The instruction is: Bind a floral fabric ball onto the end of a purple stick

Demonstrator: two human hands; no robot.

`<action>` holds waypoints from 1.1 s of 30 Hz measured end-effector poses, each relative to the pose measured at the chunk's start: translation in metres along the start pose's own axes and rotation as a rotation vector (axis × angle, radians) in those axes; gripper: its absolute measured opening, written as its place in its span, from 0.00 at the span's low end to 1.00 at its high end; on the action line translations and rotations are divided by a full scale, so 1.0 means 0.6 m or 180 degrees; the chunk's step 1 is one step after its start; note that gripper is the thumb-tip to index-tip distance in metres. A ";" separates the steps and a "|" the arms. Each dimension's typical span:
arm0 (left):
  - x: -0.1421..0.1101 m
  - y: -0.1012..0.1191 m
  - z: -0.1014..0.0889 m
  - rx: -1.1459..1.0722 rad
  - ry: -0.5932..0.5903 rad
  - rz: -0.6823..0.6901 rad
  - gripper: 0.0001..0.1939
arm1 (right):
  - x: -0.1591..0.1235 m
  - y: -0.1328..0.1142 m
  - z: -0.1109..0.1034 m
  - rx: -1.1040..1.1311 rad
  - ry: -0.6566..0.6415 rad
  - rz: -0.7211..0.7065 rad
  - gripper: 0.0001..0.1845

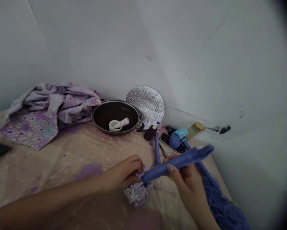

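My right hand [190, 180] is closed around a blue cloth-covered stick [182, 159] that slants up to the right, its far end soft and frayed-looking. At the stick's lower left end is a gathered bunch of purple-and-white floral cloth [136, 195]. My left hand [130, 169] pinches this cloth right beside the stick's end. Part of the left fingertips is hidden by the cloth. Just behind the stick, a second, thinner blue stick [157, 148] lies on the bedsheet, with scissors [163, 150] next to it, partly covered.
Loose blue yarn [226, 207] spreads at the lower right. A dark pan [102, 127] holds a small white cup [112, 126]; a silver disc [147, 105] leans on the wall. Nearby are a dark bottle [150, 132], a phone [166, 138], a gold-lidded jar [196, 129] and crumpled floral fabric [47, 111].
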State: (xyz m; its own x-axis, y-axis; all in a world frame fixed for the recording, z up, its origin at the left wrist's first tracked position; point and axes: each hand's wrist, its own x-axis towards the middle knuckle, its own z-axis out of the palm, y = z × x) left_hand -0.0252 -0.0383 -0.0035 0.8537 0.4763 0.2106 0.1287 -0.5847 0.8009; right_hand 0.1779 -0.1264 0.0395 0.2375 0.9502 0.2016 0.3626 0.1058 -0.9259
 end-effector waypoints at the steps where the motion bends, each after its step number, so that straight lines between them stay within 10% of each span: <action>1: -0.002 -0.002 0.002 -0.0148 0.0099 0.0052 0.01 | 0.002 -0.001 -0.001 0.0098 -0.0032 0.0072 0.10; 7: -0.038 -0.035 0.026 -0.0284 0.0078 -0.0276 0.06 | -0.011 0.021 0.028 -0.0440 -0.0202 -0.0125 0.08; 11: -0.055 -0.041 0.029 0.0172 -0.0143 -0.0599 0.48 | -0.025 0.029 0.042 -0.0855 -0.0214 -0.0600 0.08; 14: -0.049 -0.047 0.035 0.0507 -0.0592 -0.0534 0.61 | -0.028 0.021 0.047 -0.0939 -0.0264 -0.0766 0.07; 26: -0.031 -0.049 0.033 0.0371 -0.0646 -0.0048 0.29 | -0.025 0.017 0.046 -0.0480 -0.0137 -0.0444 0.07; 33: -0.019 -0.016 0.033 0.0293 -0.0300 0.0037 0.22 | -0.030 -0.001 0.037 -0.1401 -0.0218 -0.0940 0.07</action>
State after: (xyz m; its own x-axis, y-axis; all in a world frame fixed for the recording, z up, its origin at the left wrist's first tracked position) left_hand -0.0264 -0.0514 -0.0247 0.8984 0.4079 0.1626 0.1606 -0.6498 0.7430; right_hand 0.1533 -0.1371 0.0290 0.0140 0.9171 0.3984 0.7523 0.2528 -0.6084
